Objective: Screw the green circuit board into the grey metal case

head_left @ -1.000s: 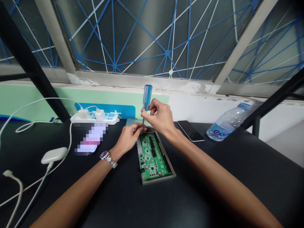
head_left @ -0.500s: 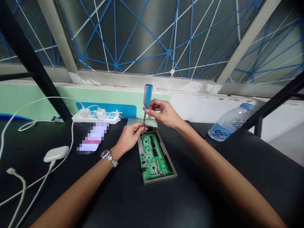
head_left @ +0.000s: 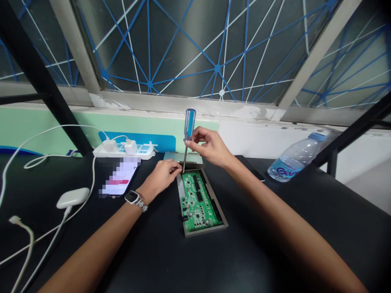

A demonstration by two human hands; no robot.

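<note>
My right hand (head_left: 212, 145) grips a screwdriver (head_left: 190, 122) with a clear and blue handle, thumb and fingers closed at the handle's lower end. The screwdriver is nearly upright, its metal shaft reaching down to the far left corner of a metal case. Inside that open case (head_left: 206, 232) lies a green circuit board (head_left: 198, 203) with dark chips. My left hand (head_left: 161, 176) is beside the same corner, fingers pinched together close to the shaft. Whatever they may hold is too small to make out. A watch (head_left: 132, 197) and a bracelet are on the left wrist.
Behind the case lies a flat light metal piece (head_left: 180, 157). To the left are a phone (head_left: 122, 179), a power strip (head_left: 143, 151), a white earbud case (head_left: 72, 197) and loose cables. A dark phone (head_left: 252, 169) and a tilted water bottle (head_left: 295, 158) lie right.
My left hand has drawn back slightly to the left, away from the screwdriver's shaft. My right hand and the screwdriver have barely shifted, and the case stays in place.
</note>
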